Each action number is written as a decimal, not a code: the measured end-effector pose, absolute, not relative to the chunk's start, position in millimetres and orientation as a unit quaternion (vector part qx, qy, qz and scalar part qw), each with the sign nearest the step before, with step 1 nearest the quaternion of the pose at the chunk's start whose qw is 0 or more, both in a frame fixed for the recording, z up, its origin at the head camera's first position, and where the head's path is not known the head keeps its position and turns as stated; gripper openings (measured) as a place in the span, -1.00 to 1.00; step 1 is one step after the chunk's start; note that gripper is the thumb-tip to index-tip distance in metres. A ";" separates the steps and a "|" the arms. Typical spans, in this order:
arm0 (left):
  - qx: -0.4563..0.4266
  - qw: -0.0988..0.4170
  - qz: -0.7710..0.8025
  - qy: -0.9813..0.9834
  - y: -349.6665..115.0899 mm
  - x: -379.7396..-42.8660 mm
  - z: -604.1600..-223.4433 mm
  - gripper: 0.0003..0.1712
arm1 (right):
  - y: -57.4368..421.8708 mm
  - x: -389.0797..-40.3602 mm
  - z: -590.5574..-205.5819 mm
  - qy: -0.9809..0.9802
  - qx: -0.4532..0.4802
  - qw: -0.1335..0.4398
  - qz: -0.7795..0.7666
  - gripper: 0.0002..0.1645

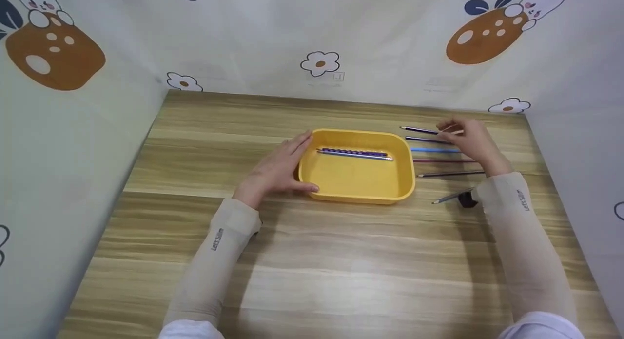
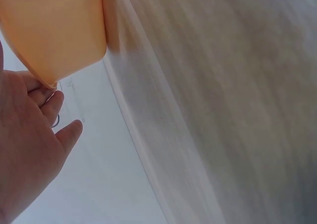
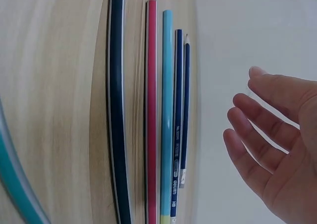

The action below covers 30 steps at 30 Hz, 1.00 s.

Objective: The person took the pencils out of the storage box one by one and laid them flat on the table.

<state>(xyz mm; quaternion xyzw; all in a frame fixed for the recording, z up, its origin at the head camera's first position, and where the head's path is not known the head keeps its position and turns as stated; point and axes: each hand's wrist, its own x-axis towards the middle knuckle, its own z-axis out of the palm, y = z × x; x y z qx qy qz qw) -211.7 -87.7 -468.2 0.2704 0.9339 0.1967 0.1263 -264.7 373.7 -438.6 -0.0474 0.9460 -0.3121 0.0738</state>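
Note:
A yellow plastic box [image 1: 356, 201] stands on the table. My left hand [image 1: 280, 170] rests against its left side, fingers along the far corner and thumb at the near rim; in the left wrist view the fingertips touch the box's rim. Inside lie a purple patterned pencil [image 1: 378, 154] and a silvery-blue pencil [image 1: 341, 154]. My right hand [image 1: 470, 141] hovers over the far pencils, its fingers loosely bent and holding nothing. Beneath it are two dark blue pencils [image 3: 186, 100] [image 3: 178, 110], a light blue pencil [image 3: 167, 110], a red pencil [image 3: 151, 110] and a dark pencil [image 3: 117, 110].
A teal pencil [image 3: 15, 174] lies apart, nearer the right forearm. Beside the forearm a black object [image 1: 468, 199] shows at the cuff. Printed sheets [image 1: 253, 46] rise behind the wooden table [image 1: 341, 270] and along both sides.

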 end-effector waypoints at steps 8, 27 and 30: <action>0.267 0.129 0.201 0.934 -87.9 -211.6 -469.0 0.47 | 365.6 -255.3 -436.8 0.941 -0.075 0.038 -0.327 -0.65; 0.265 0.131 0.199 0.934 -87.1 -212.2 -469.0 0.45 | 346.8 -230.2 -436.7 0.922 -0.114 0.010 -0.370 -0.65; 0.265 0.133 0.199 0.934 -87.0 -212.2 -468.6 0.45 | 344.4 -226.9 -436.3 0.919 -0.127 0.011 -0.373 -0.62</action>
